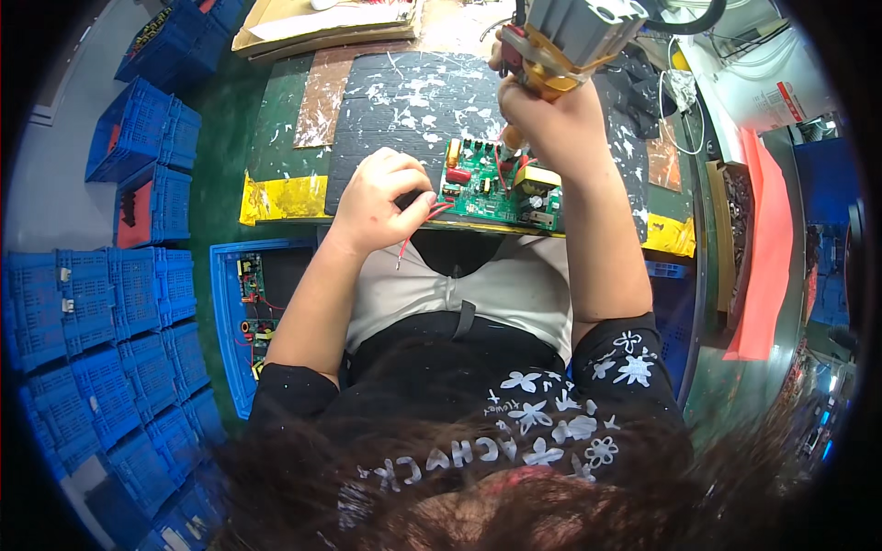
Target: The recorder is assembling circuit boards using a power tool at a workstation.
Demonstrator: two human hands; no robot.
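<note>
A green circuit board [491, 200] lies at the near edge of a dark mat. It carries a yellow-wrapped transformer, red parts and black parts. My left hand [384, 197] is at the board's left edge, fingers curled and closed on red wires [404, 248], whose bare ends hang over the table edge. My right hand [560, 124] grips what looks like a glue gun [551, 78], with a yellow-orange body and a grey metal block on top. The gun's nozzle [512, 138] points down at the board's far side; whether it touches is hard to tell.
The dark mat [395, 115] is speckled with white residue. Yellow tape [303, 197] lines the table's near edge. A cardboard tray [326, 32] sits at the back. Blue crates [138, 289] stack up at the left. Below the table, a blue bin [225, 321] holds more boards.
</note>
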